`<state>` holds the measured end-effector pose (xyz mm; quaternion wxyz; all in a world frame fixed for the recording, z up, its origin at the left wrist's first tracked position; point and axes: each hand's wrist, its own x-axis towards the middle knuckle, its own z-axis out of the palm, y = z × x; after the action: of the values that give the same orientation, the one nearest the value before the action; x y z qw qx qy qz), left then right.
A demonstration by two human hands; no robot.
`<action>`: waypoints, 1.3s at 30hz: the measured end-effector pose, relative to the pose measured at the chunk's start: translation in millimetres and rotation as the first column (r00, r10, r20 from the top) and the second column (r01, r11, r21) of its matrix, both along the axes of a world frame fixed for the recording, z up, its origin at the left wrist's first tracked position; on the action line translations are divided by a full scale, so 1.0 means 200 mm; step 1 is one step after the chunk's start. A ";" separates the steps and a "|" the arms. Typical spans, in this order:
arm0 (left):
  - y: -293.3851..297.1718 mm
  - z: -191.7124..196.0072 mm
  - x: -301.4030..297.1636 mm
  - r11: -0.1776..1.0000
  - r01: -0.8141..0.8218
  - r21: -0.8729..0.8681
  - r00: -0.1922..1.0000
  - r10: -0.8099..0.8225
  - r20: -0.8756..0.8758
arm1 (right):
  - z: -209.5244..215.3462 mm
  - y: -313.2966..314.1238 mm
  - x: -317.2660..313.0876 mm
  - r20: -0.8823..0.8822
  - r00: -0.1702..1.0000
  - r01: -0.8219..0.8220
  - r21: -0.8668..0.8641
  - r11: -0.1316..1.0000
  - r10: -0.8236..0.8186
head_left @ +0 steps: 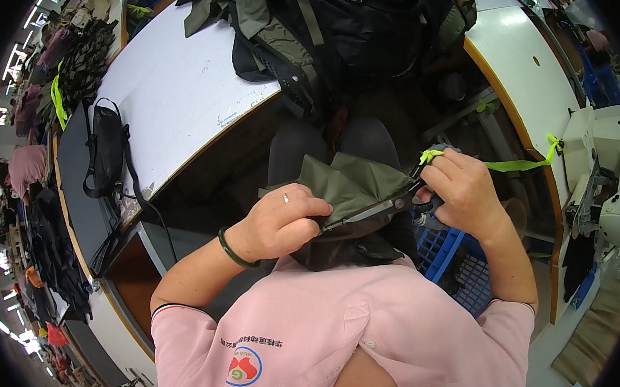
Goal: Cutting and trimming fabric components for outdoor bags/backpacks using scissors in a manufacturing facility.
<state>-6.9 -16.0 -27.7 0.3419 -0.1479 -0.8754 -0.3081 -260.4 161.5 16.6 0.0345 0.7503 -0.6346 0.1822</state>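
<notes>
Over my lap lies a piece of olive-green fabric (354,181), partly bunched and folded. My left hand (288,221) pinches its edge between thumb and fingers. In my right hand (461,190) is a pair of scissors (381,208), its long dark blades reaching left along the fabric toward my left fingertips. Wrapping on the scissor handles is partly hidden by my fingers. A bright yellow-green strip (517,165) is tied by my right hand and stretches across to the sewing machine at the right.
A white table (181,77) curves along the left, with a black strapped pouch (107,147) on its outer side. Black and olive backpacks (364,32) pile up ahead. Blue plastic baskets (472,284) stand below my right arm. At far right is a white sewing machine (618,157).
</notes>
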 end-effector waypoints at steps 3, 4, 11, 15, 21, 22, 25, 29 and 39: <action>0.00 0.00 0.00 1.000 -0.007 -0.009 1.000 0.007 0.006 | -0.01 0.00 0.00 0.015 1.000 0.000 -0.002 1.000 0.000; 0.00 0.00 0.00 1.000 -0.008 -0.008 1.000 0.008 0.008 | -0.01 0.00 0.01 0.026 1.000 0.001 0.005 1.000 -0.001; 0.00 -0.01 0.01 1.000 -0.015 -0.009 1.000 0.015 0.004 | -0.03 0.02 0.02 0.044 0.999 0.031 0.013 0.999 -0.031; 0.01 -0.02 0.00 1.000 -0.013 -0.005 1.000 0.013 -0.001 | -0.02 0.03 0.03 0.031 0.999 0.043 0.013 0.999 -0.043; 0.01 -0.01 -0.01 1.000 -0.018 -0.006 1.000 0.018 -0.011 | -0.05 0.04 0.04 0.048 0.997 0.054 0.000 0.999 -0.054; 0.01 -0.01 -0.01 1.000 -0.022 -0.006 1.000 0.022 -0.010 | -0.06 0.04 0.04 0.073 0.996 0.051 0.002 0.999 -0.051; 0.01 -0.01 -0.01 0.999 -0.033 -0.005 0.999 0.032 -0.012 | -0.07 0.03 0.06 0.111 0.992 0.052 0.005 0.999 -0.052; 0.01 -0.02 0.00 0.999 -0.047 -0.015 0.999 0.047 -0.023 | -0.08 0.04 0.06 0.137 0.989 0.059 0.034 0.998 -0.063; 0.01 -0.03 0.01 0.999 -0.029 0.017 0.999 0.028 0.038 | -0.08 0.07 0.06 0.149 0.984 0.082 0.077 0.994 -0.093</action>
<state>-5.4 -13.8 -33.6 0.3308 -0.1264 -0.8810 -0.3137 -248.5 176.1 -0.3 -0.0324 0.7063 -0.6738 0.2149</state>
